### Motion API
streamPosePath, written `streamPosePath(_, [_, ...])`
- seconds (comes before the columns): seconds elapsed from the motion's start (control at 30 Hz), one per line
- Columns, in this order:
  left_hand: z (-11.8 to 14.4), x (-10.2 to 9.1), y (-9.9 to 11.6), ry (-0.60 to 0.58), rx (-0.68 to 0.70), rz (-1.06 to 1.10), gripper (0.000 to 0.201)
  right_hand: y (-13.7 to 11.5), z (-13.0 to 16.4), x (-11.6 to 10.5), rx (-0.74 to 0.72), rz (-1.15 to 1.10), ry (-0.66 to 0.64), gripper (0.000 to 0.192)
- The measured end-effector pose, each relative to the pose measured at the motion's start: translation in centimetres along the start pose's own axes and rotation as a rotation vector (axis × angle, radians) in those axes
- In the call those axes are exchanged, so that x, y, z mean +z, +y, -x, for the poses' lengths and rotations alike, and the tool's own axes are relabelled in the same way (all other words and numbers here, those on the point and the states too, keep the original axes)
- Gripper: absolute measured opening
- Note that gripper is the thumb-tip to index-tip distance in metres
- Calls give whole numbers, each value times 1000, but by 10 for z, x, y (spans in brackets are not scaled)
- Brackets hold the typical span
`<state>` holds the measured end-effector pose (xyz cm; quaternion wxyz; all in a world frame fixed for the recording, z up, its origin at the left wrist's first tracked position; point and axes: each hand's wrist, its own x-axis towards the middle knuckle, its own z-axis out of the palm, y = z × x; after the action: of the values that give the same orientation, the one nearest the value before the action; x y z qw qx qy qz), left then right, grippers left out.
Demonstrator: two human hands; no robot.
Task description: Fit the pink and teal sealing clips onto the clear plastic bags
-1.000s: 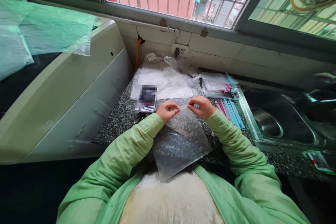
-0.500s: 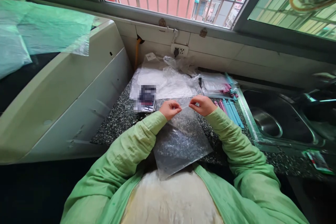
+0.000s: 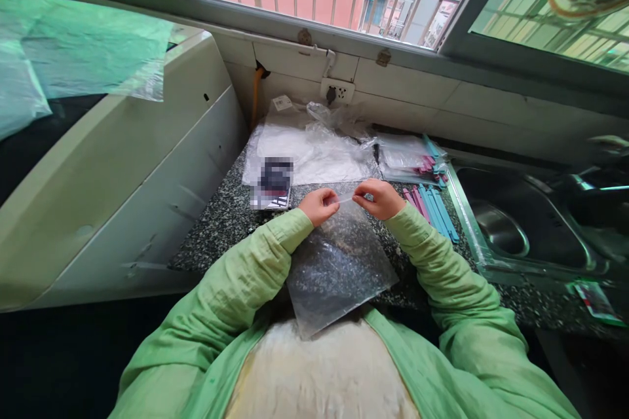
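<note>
A clear plastic bag (image 3: 341, 275) hangs between my hands over the front of the speckled counter, its lower corner close to my shirt. My left hand (image 3: 319, 205) pinches its top edge on one side. On the other side, the thumb and fingers of my right hand (image 3: 377, 198) are closed on the same edge. A short strip of that edge stretches between the two pinches. Pink and blue flat strips (image 3: 435, 208) lie on the counter just right of my right hand. Left of my left hand is a small dark item (image 3: 275, 180), partly blurred out.
White plastic bags (image 3: 314, 150) are spread at the back of the counter. Beside them sits a stack of clear bags with coloured strips (image 3: 407, 158). A metal sink (image 3: 515, 216) is at right, a large pale appliance (image 3: 162, 163) at left. A wall socket (image 3: 337, 91) is behind.
My hands keep their pinch on the bag's top edge and have barely moved. The view has shifted very slightly.
</note>
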<state>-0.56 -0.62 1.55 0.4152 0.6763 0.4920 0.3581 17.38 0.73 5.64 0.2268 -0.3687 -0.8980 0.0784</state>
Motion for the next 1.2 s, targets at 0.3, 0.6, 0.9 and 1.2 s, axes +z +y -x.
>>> streamPosePath(0.3, [-2,4,-11,20,157,171,10,-10,1,-5,-47,-21,28,13])
streamPosePath(0.6, [0,0,-6,61,217,171,6,-5,1,-1,-2,-54,33,12])
streamPosePath(0.9, [-1,-1,-4,118,173,206,7,-3,1,5,69,-103,73,13])
streamPosePath(1.2, [-1,-1,-3,47,53,266,18,-3,0,12,134,-94,136,14])
